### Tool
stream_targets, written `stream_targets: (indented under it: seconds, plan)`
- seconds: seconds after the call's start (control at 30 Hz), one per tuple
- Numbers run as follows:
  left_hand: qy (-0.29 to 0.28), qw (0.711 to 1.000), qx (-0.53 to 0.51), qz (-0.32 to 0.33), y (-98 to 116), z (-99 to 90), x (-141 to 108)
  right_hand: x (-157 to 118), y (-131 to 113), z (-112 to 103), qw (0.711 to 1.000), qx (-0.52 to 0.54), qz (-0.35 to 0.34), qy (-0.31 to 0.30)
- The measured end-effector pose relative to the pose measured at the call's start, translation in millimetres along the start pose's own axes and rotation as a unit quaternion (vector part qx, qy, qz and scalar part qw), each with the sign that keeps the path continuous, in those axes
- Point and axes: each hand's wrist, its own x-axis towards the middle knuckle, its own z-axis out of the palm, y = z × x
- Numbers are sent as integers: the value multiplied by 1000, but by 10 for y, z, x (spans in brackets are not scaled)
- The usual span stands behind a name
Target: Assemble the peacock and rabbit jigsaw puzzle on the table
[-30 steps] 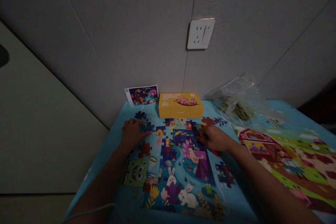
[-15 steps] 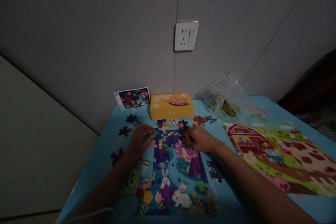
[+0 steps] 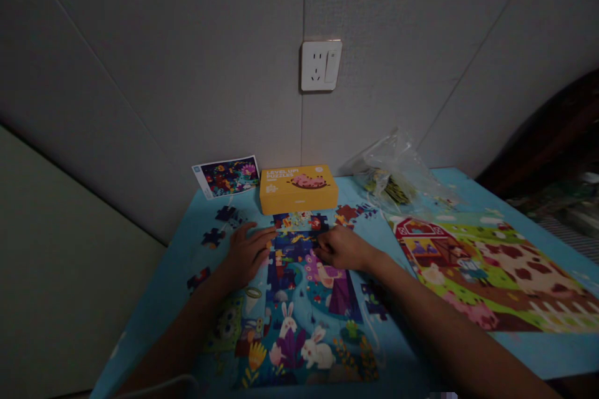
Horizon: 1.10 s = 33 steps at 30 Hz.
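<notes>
Rabbit puzzle is laid out in the left half of the surface, between the left edge and the farm picture. Its upper left side is touched by the left hand, fingers spread, nothing seen pinched. Right hand is curled at the upper right side; whether a piece is clasped in that grip cannot be told, fingertips are hidden.

Main risk, as judged: joints popped or rows skewed if uneven push is applied from the two sides, since nothing visible is braced against the puzzle. Whether the top strip, toward the far edge, is locked in cannot be made out; if loose, it could be shoved against the yellow box.

Wrong fit is also possible: dark blue tones are easily confused in this dim light, and the card by the far left corner is propped well away.

Loose pieces near the left edge could be swept off by the left forearm. The dark cluster, just beside the puzzle's right side, could be dragged by the right forearm.
</notes>
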Motion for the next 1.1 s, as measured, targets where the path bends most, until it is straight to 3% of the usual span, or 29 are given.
stream_targets:
  seconds: [0.53,0.8,1.1]
  plan:
    - [53,994,59,-75,11,-8,41,-3,-3,14,1000,-10,10,7]
    - [7,999,4,54,139,-9,45,7,-24,2,1000,-14,4,12]
    - [28,999,-1,22,148,-1,70,8,-37,-4,1000,-11,10,10]
